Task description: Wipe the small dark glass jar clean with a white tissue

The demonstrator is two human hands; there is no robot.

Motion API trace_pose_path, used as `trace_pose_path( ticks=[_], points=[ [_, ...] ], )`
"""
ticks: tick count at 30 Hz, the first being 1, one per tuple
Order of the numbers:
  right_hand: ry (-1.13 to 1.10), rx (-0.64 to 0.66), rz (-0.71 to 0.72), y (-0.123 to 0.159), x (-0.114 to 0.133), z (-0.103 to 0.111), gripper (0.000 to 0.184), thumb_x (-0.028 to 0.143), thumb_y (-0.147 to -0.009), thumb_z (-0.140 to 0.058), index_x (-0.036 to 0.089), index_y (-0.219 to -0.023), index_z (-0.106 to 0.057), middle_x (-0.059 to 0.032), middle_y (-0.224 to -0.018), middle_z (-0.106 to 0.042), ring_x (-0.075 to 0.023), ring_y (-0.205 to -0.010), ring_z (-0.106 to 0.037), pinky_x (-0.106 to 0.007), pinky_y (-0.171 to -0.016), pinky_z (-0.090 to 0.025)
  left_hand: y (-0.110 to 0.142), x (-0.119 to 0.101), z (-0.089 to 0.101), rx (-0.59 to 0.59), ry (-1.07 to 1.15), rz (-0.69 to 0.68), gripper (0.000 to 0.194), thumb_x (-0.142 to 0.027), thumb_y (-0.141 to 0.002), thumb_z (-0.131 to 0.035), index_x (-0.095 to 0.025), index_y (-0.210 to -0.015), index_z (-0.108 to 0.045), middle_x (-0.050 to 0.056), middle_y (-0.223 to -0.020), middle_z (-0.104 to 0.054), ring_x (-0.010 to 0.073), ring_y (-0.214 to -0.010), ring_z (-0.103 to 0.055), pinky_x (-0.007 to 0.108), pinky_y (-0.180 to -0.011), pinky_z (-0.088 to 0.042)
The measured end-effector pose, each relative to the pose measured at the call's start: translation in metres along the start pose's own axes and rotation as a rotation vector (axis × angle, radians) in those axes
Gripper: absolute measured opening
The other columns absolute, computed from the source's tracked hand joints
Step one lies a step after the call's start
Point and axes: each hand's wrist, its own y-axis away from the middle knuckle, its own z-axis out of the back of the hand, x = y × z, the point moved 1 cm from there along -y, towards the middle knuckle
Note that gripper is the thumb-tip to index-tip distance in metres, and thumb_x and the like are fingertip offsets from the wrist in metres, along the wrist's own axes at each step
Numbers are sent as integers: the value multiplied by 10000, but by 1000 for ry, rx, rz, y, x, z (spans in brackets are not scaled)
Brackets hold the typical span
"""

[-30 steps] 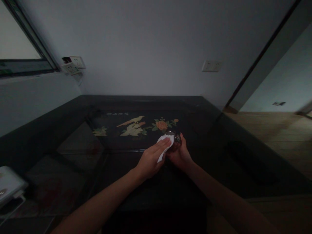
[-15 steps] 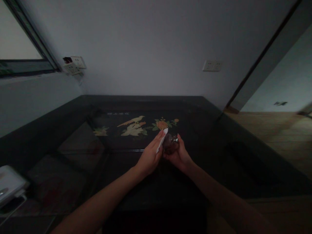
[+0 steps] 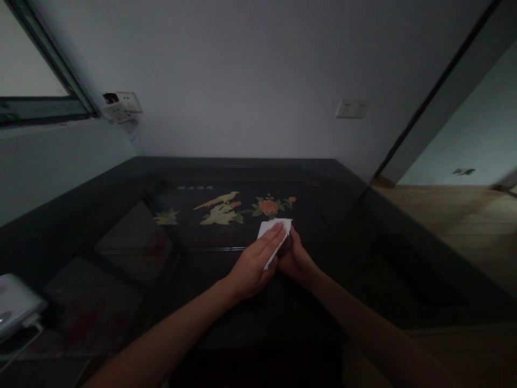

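My left hand [image 3: 253, 265] presses a folded white tissue [image 3: 265, 227] flat against a small dark, shiny, rounded object [image 3: 286, 246], its fingers stretched along the paper. Wrapped around the far side of that object is my right hand [image 3: 299, 261], its fingers partly hidden behind it. The tissue covers most of the object, so its kind cannot be made out; it looks glassy. Both hands are close together above the near middle of a dark glossy table [image 3: 250, 318].
A white device with a cable [image 3: 20, 304] sits at the table's left edge. A long dark item [image 3: 416, 269] lies on the right side. Bird and flower pictures [image 3: 220, 209] decorate the tabletop. Wall sockets [image 3: 350, 109] are behind, and a wooden floor [image 3: 448, 213] lies to the right.
My left hand has moved slightly right and turned over the top of the rounded object. The tissue, seen edge-on before, now shows its broad face and hides most of the object.
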Motion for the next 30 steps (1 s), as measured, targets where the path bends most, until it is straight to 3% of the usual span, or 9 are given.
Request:
trace_pose_path(
  ticks=[5, 10, 16, 22, 26, 30],
  points=[
    [83, 35, -125, 5, -2, -2, 445, 526, -894, -376, 191, -815, -658, -26, -661, -673, -143, -547, -590, -257, -523, -460, -1, 11, 1, -107, 80, 172, 492, -249, -947, -263, -206, -1436, -254, 69, -1495, -283, 199, -1375, -239, 419, -1135, -237],
    [21, 31, -69, 8, 8, -5, 537, 546, -912, -289, 192, -795, -675, -42, -650, -677, -133, -491, -570, -255, -502, -467, 1, 15, -2, -131, 168, 299, 477, -288, -955, -260, -218, -1426, -279, 57, -1490, -295, 192, -1363, -271, 431, -1125, -252],
    [-90, -16, 84, 0, 15, 1, 494, 603, -855, -376, 214, -814, -679, -34, -683, -688, -171, -623, -620, -295, -605, -501, 6, 7, -13, -102, 120, 198, 519, -234, -947, -267, -219, -1457, -167, 67, -1523, -193, 212, -1389, -188, 454, -1130, -229],
    [-86, -64, 33, 0, 6, 3, 467, 560, -869, -385, 196, -846, -675, -49, -789, -699, -198, -890, -638, -323, -808, -491, 4, -7, -16, 74, -132, 3, 629, -132, -895, -334, -176, -1467, -75, 129, -1516, -194, 243, -1398, -142, 482, -1115, -254],
    [1, -77, 33, 4, -7, 2, 334, 437, -890, -445, 192, -914, -671, -38, -844, -698, -178, -927, -627, -297, -846, -470, 1, -7, -13, 86, -218, -27, 664, -98, -847, -386, -144, -1458, -131, 152, -1499, -241, 256, -1399, -141, 494, -1110, -257],
    [50, -12, 85, 2, -15, 4, 233, 367, -854, -536, 204, -973, -654, -15, -869, -693, -155, -878, -630, -256, -788, -486, -3, -4, -7, 23, -150, 15, 580, -113, -858, -381, -164, -1423, -262, 132, -1452, -351, 249, -1381, -218, 502, -1103, -273]
  ],
)
